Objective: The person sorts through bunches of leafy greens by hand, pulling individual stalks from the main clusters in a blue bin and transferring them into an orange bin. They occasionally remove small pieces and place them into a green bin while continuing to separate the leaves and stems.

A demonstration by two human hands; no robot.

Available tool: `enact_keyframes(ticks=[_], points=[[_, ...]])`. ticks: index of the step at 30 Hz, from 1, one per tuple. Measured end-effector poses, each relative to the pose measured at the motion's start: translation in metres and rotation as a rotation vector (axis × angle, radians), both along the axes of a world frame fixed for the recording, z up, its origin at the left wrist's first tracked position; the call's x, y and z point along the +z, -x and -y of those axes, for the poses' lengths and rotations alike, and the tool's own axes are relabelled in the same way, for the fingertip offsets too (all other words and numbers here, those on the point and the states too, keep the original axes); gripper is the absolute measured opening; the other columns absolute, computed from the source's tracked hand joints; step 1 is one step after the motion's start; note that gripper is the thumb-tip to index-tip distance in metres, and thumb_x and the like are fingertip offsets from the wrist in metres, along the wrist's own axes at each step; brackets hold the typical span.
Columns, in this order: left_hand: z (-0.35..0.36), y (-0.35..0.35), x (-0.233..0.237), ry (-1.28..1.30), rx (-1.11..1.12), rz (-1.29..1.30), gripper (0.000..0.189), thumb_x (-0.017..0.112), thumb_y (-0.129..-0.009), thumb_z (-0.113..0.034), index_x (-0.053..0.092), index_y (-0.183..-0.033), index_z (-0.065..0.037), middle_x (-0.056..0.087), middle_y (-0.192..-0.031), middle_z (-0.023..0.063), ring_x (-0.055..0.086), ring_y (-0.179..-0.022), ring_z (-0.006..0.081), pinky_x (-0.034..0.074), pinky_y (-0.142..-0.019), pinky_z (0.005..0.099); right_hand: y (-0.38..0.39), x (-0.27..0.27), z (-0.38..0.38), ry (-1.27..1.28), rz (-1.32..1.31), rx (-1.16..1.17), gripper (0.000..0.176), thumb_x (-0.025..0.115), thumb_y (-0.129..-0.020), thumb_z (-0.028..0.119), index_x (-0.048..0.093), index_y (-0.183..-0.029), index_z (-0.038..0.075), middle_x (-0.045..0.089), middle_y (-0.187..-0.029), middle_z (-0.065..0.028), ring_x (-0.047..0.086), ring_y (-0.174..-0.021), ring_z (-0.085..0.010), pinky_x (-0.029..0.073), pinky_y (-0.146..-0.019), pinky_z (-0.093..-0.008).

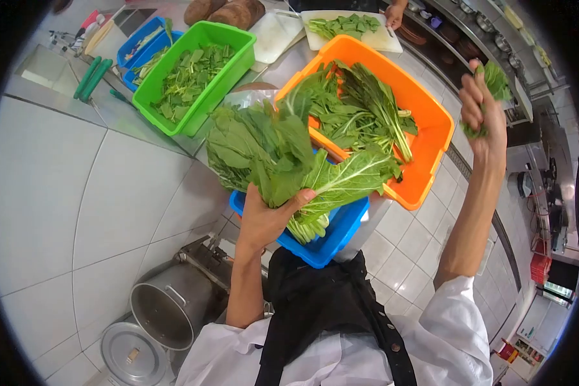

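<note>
no readable text, labels or numbers

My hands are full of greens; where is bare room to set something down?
Bare: the white cutting board between the green crate and the leaf-strewn cutting board, and the right end of the orange crate. Crowded: the blue crate under the bunch of greens.

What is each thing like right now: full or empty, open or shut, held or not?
left hand: shut on bunch of greens, above blue bin.
right hand: shut on small leaves, raised.
orange bin: partly filled with leafy greens.
green bin: holds loose leaves.
pot: empty, uncovered.
lid: off, lying beside the pot.
</note>
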State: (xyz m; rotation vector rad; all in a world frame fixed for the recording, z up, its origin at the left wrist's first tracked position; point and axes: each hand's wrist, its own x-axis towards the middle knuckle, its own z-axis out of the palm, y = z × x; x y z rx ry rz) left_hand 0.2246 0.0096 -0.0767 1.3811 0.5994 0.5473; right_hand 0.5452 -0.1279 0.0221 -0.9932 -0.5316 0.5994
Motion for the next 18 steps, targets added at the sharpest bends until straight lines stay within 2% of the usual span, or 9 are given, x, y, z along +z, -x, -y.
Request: enact_keyframes(ticks=[2,5,6,8,9,11,12,14,18], points=[[-0.002,-0.003,0.001,-0.021,0.045,0.025,0.029,0.079,-0.08,-0.012,0.06,-0.099,0.0,0.062,-0.088,0.0026,0.058,-0.074,0.0103,0.049,-0.065,0.026,0.033,0.005,0.001,0.31,0.118,-0.169,0.024,0.053,-0.099,0.032,0.054,-0.096,0.008,0.044,-0.068,0.0042,0.032,-0.046,-0.0009,0.019,-0.035,-0.0173],[-0.006,-0.006,0.007,0.031,0.081,-0.02,0.027,0.076,-0.082,-0.011,0.058,-0.099,-0.002,0.058,-0.079,0.0011,0.051,-0.06,0.0078,0.042,-0.054,0.0244,0.074,-0.014,0.009,0.457,0.051,-0.232,0.03,0.057,-0.095,0.041,0.055,-0.087,0.012,0.045,-0.064,0.0055,0.035,-0.048,-0.0015,0.019,-0.037,-0.0189],[-0.006,-0.01,0.011,0.121,0.111,0.055,0.023,0.073,-0.084,-0.009,0.056,-0.098,-0.003,0.055,-0.076,0.0001,0.046,-0.056,0.0068,0.038,-0.051,0.024,0.08,-0.034,0.017,0.584,0.163,-0.196,0.035,0.061,-0.092,0.044,0.054,-0.081,0.012,0.045,-0.063,0.0054,0.038,-0.048,-0.0032,0.023,-0.039,-0.0213],[-0.008,-0.017,0.016,0.203,0.148,0.139,0.02,0.071,-0.086,-0.008,0.055,-0.098,-0.005,0.052,-0.073,-0.0009,0.041,-0.051,0.0058,0.033,-0.048,0.0236,0.114,-0.061,0.015,0.774,0.438,-0.126,0.029,0.069,-0.088,0.035,0.061,-0.087,0.006,0.053,-0.066,0.003,0.05,-0.058,-0.008,0.041,-0.054,-0.0267],[-0.01,-0.021,0.017,0.261,0.097,0.23,0.018,0.068,-0.087,-0.005,0.053,-0.097,-0.006,0.05,-0.071,-0.0017,0.039,-0.051,0.0059,0.033,-0.048,0.0241,0.126,-0.066,0.01,0.796,0.505,0.068,0.027,0.074,-0.084,0.027,0.064,-0.092,0.004,0.06,-0.075,0.0009,0.055,-0.067,-0.0097,0.045,-0.062,-0.0272],[-0.009,-0.032,0.02,0.316,0.032,0.322,0.016,0.065,-0.088,-0.003,0.052,-0.096,-0.007,0.047,-0.069,-0.0026,0.037,-0.051,0.0061,0.033,-0.049,0.0245,0.16,-0.088,-0.009,0.503,0.347,0.141,0.027,0.079,-0.078,0.016,0.066,-0.096,0.001,0.068,-0.09,-0.0049,0.061,-0.082,-0.0106,0.05,-0.073,-0.0281],[-0.005,-0.041,0.022,0.353,0.074,0.372,0.015,0.065,-0.088,-0.003,0.051,-0.089,-0.007,0.048,-0.067,-0.0019,0.04,-0.052,0.0067,0.034,-0.049,0.0247,0.17,-0.081,-0.015,0.573,0.423,0.176,0.031,0.078,-0.073,0.006,0.066,-0.101,-0.001,0.07,-0.092,-0.0104,0.065,-0.085,-0.0159,0.05,-0.077,-0.0306],[-0.001,-0.05,0.022,0.391,0.113,0.422,0.016,0.065,-0.088,-0.002,0.051,-0.082,-0.006,0.049,-0.066,-0.0012,0.042,-0.053,0.0073,0.036,-0.05,0.0248,0.172,-0.091,-0.021,0.592,0.679,0.09,0.036,0.072,-0.068,-0.002,0.065,-0.103,-0.002,0.069,-0.092,-0.0157,0.068,-0.085,-0.0224,0.05,-0.077,-0.031],[-0.002,-0.057,0.008,0.478,0.158,0.496,0.016,0.064,-0.088,0.0,0.05,-0.084,-0.007,0.049,-0.069,-0.0008,0.043,-0.055,0.0079,0.037,-0.053,0.0266,0.164,-0.095,-0.023,0.532,0.755,0.051,0.037,0.068,-0.064,-0.004,0.065,-0.101,-0.003,0.069,-0.089,-0.0176,0.069,-0.082,-0.0272,0.05,-0.075,-0.0312]])
